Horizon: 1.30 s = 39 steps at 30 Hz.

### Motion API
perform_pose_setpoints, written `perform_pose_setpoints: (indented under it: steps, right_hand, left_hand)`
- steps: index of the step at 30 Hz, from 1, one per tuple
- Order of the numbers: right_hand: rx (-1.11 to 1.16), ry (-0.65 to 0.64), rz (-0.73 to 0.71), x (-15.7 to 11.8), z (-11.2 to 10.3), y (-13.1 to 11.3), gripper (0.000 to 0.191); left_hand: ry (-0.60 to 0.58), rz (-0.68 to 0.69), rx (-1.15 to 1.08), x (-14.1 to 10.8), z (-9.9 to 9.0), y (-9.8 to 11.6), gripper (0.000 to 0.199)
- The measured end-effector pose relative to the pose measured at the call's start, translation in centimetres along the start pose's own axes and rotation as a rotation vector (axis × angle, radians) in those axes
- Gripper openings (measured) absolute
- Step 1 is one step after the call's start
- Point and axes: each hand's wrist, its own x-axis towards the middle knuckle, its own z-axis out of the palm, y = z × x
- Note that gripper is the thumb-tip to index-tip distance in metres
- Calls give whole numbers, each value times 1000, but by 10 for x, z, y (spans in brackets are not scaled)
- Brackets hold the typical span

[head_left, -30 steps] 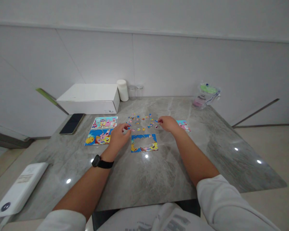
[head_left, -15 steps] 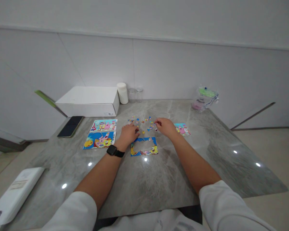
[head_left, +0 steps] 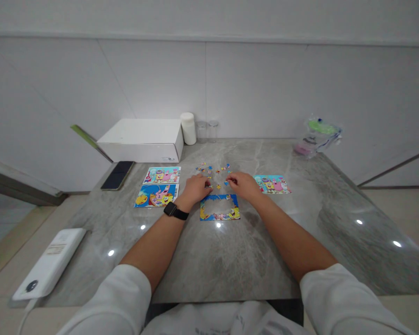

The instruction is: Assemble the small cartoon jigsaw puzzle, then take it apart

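A blue cartoon puzzle frame lies flat before me, its middle bare and a picture border around it. Just beyond it, small loose puzzle pieces are scattered. My left hand rests with curled fingers at the frame's far left corner, close to some pieces; what its fingertips hold, if anything, is hidden. Beyond the far right corner, my right hand has thumb and fingers pinched together at a small blue puzzle piece. A cartoon picture card lies to the right of this hand.
Two cartoon cards lie on the left, near a dark phone. Behind stand a white box, a white bottle and two clear glasses. A plastic bag sits back right; a white power bank lies front left.
My right hand has come leftward and nearer to the puzzle frame, uncovering more of the right card. My left hand stays by the frame's corner. The whole view has shifted slightly.
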Motion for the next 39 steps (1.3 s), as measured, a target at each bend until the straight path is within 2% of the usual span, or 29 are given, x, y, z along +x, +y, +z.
perform_pose_setpoints:
  steps: [17,24,27,31,34,39]
  right_hand:
    - [17,-55,-48,-3,8,-11,23]
    - [86,60,-18,-3,12,-7,22]
    - [154,95,-16,-2,12,-5,22]
    - [350,130,-2,-1,10,-8,25]
    - [504,117,-7,-2,6,-14,24]
    - [622,53,-28,-3,-1,-22,27]
  left_hand:
    - [-4,-33,-24,3,4,1,21]
    - [6,24,-122,2,4,4,12]
    - [7,57,-195,1,-1,6,12]
    - [63,107,-410,1,-15,11,12]
    - [85,119,-519,-1,-25,16,13]
    - [109,129,-655,-8,-35,23,27]
